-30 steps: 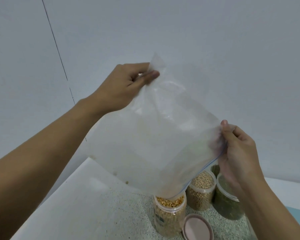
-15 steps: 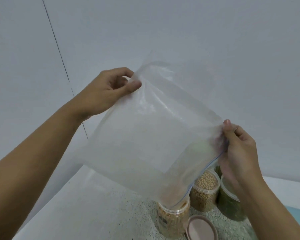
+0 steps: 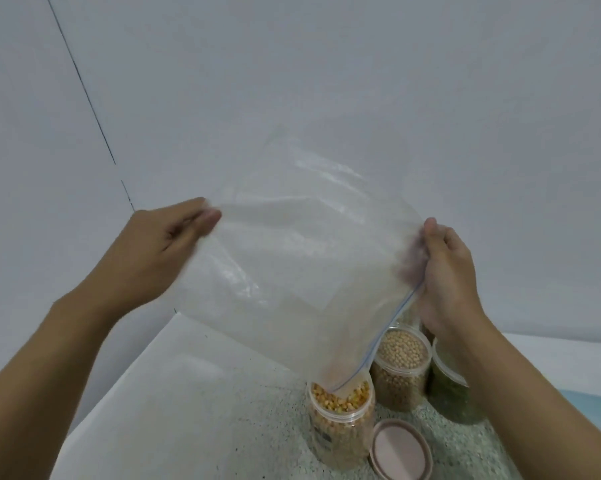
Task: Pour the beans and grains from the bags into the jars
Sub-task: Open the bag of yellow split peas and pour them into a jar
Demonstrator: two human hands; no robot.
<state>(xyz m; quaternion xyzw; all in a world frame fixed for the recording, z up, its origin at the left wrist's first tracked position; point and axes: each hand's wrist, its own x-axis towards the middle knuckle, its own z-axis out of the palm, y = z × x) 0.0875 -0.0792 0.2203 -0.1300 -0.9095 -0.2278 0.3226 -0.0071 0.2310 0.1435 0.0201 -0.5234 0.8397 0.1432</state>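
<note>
The bag (image 3: 292, 271) looks empty, its zip corner at 5 o'clock dipping into the corn jar (image 3: 340, 420). The left hand (image 3: 160, 254) pinches its 9 o'clock edge and the right hand (image 3: 448, 271) grips the zip end at 3. It is probably light, limp and slippery, so the corners are the best hold.

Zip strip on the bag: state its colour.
Blue; the zip strip shows best in the head view.

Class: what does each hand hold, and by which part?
Both hold one clear zip bag: the left hand pinches the edge opposite the zip seal, the right hand grips the zip-seal end.
</note>
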